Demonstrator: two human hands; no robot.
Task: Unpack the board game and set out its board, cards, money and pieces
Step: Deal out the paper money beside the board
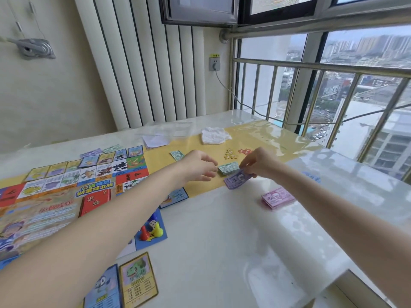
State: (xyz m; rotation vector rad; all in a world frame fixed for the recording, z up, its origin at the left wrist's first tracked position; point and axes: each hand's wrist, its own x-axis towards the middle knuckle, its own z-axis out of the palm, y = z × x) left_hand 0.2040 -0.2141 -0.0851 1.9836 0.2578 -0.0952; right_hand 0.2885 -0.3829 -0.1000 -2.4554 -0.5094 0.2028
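Play money sits in sorted piles toward the far middle of the pale glossy surface (222,230): a small stack of green paper notes (228,168) lies on the yellow strip of the tabletop, and both hands have reached out to it. Her left hand (198,166) has its fingers curled in at the stack's left edge, though I cannot tell whether they actually pinch a note. Her right hand (258,162) pinches the top of a fan of purple notes (236,179) lying just in front of the green stack. A pile of pink notes (277,198) rests apart, nearer and to the right, and a single green note (177,155) lies just beyond the left hand. Some orange and red star-shaped tokens (236,153) are scattered behind the green stack. Off to the left spreads the colourful printed game board (55,196), with a red card deck (95,202) on its middle and red and yellow plastic pawns with a white die (150,230) on its blue corner square. Two picture cards, one blue (104,290) and one gold-framed (138,281), lie at the near edge. Farther back are a crumpled white cloth (215,135) and a clear plastic sleeve (166,130).
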